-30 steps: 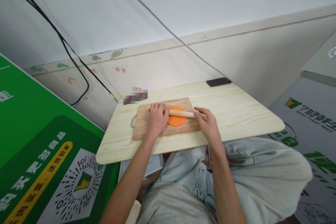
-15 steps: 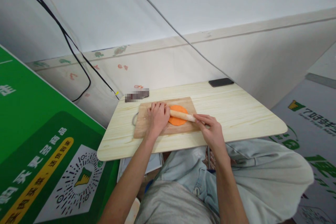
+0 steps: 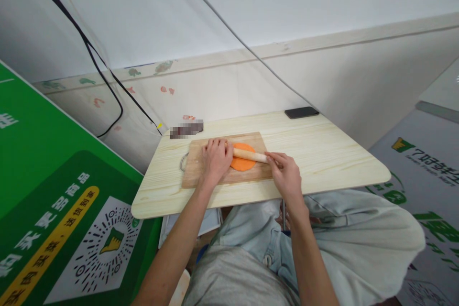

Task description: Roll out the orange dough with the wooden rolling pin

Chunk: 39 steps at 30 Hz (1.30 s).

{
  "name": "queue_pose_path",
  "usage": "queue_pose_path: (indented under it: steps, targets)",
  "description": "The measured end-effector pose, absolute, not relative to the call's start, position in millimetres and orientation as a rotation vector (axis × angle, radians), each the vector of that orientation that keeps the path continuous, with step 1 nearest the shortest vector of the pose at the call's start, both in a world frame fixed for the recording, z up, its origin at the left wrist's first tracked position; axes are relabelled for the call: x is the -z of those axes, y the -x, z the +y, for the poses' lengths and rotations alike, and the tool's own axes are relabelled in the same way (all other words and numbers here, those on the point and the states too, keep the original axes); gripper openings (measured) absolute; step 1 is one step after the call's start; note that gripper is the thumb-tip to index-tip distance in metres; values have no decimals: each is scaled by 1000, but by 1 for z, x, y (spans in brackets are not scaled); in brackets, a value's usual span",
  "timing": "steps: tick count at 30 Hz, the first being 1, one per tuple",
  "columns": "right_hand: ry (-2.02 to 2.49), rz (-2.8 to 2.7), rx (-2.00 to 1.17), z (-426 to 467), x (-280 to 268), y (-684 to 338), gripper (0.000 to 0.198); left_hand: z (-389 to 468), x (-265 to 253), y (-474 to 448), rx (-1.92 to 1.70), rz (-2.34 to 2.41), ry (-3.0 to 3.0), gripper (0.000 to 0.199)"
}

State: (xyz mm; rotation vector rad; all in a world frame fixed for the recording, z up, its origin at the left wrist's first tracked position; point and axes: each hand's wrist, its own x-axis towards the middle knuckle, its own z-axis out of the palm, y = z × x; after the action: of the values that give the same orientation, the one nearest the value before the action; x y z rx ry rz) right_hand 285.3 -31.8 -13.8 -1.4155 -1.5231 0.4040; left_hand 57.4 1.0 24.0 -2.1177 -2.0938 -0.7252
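Observation:
A pale wooden rolling pin (image 3: 250, 155) lies across a flat, round orange sheet of dough (image 3: 243, 166) on a wooden cutting board (image 3: 195, 170). My left hand (image 3: 217, 158) covers the pin's left end, its fingers bent over it above the board. At the other end, my right hand (image 3: 284, 170) grips the pin between thumb and fingers, just past the board's right edge. The dough shows on both sides of the pin, and its left edge reaches my left hand.
The board rests on a light wood-grain table (image 3: 322, 153) against a white wall. A black phone (image 3: 301, 112) lies at the back right; a blurred-out dark object (image 3: 186, 129) sits at the back left. Cables (image 3: 118, 81) hang at the left. A green printed panel (image 3: 79, 191) stands left of the table.
My right hand and its end of the rolling pin have shifted slightly away from me, toward the back of the board. My left hand stays at nearly the same spot.

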Motion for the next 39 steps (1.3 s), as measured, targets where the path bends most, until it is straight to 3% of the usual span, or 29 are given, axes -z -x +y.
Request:
queue_pose_path:
  steps: [20, 39]
  targets:
    - [1209, -1499, -292, -70, 14, -279, 22, 0, -24, -56, 757, -2142, 2064, 28]
    - [1510, -1484, -359, -21, 12, -286, 33, 1, -23, -57, 710, -2011, 2224, 35]
